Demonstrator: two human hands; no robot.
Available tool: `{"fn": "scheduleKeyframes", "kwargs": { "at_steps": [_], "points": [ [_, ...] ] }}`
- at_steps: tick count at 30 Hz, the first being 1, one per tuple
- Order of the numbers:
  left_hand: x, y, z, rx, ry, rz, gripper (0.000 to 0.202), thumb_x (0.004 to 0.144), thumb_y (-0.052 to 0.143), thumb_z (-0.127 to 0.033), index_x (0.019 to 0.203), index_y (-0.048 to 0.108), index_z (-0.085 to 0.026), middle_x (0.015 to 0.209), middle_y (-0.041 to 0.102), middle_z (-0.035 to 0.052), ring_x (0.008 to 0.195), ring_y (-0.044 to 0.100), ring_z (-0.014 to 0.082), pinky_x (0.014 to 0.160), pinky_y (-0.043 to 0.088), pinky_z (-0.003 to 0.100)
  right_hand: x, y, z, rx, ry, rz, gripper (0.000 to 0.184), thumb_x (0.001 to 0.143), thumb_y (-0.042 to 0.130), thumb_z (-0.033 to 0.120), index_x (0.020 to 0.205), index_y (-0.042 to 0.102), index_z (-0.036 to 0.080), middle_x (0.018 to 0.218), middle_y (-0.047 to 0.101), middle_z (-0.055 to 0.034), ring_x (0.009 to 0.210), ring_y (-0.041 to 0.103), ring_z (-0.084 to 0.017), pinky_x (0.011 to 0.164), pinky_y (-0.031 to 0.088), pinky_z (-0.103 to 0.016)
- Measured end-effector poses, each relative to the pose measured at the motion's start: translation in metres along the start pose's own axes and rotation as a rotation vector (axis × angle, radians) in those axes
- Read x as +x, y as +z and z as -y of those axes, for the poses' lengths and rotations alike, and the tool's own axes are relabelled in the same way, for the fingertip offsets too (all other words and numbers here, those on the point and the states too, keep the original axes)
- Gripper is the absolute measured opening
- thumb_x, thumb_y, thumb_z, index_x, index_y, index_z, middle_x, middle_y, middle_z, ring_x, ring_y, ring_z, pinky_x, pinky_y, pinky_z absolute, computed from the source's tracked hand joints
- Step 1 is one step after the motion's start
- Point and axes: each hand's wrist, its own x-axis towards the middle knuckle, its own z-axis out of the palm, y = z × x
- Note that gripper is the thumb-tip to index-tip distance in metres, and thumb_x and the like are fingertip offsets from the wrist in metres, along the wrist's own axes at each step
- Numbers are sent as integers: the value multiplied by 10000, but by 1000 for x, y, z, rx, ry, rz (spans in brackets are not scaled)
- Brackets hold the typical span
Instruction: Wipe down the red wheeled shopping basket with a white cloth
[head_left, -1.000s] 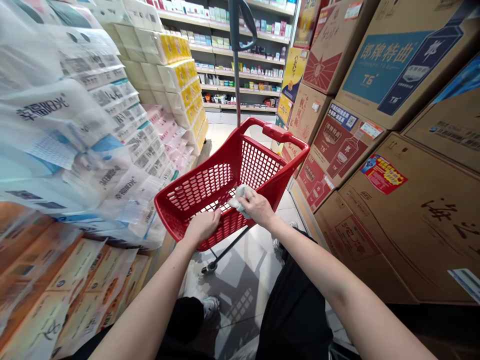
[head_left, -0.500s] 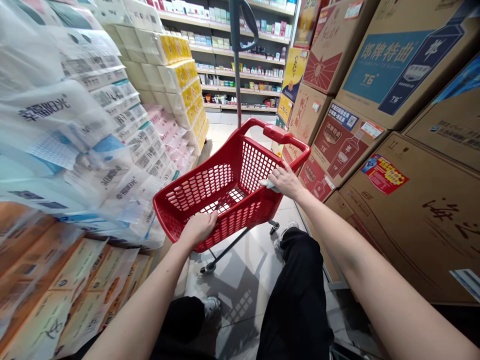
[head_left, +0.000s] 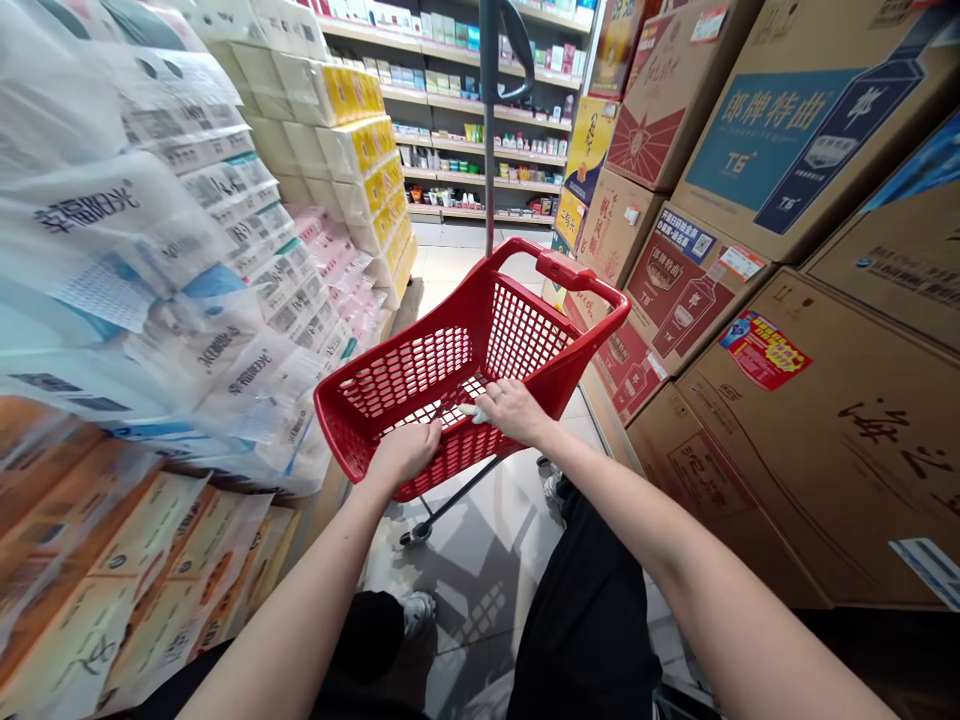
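A red plastic shopping basket on wheels [head_left: 450, 375] stands in front of me, its walls a perforated mesh. My left hand [head_left: 403, 455] grips the near rim of the basket. A little to the right, my right hand [head_left: 511, 412] lies over the same near edge, its fingers pressing a crumpled white cloth [head_left: 472, 412]. Only a small part of the cloth shows past the fingers. Nothing lies in the visible part of the basket.
Plastic-wrapped tissue packs [head_left: 135, 250] are stacked high on the left. Printed cardboard cartons [head_left: 810, 130] form a wall on the right. Store shelves [head_left: 450, 130] stand ahead, a metal pole [head_left: 489, 120] rises from the basket's far side, and tiled floor [head_left: 480, 560] lies below.
My right hand has moved from the basket's right rim back toward the near edge, taking the cloth with it. My left hand stays on the rim.
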Motion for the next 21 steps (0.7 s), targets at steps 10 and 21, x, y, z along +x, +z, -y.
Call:
{"fn": "scheduleKeyframes", "kwargs": {
  "at_steps": [10,21],
  "points": [
    [-1,-7,4,58,-45,46,610,1001,100,-360,955,671,-152,920,719,168,881,683,286,726,463,355,-39,-24,-97,-59,89,-57,249,994,406,200,1137,607,164,1110,613,-124,1073,515,-257,1050,364,-484],
    [3,-5,-4,143,29,29,585,1006,97,-327,1045,651,-142,894,716,167,864,685,282,721,469,349,-89,40,-26,334,857,-571,321,985,402,244,1209,610,147,1224,571,-154,1187,523,-238,1040,458,-412]
  ]
}}
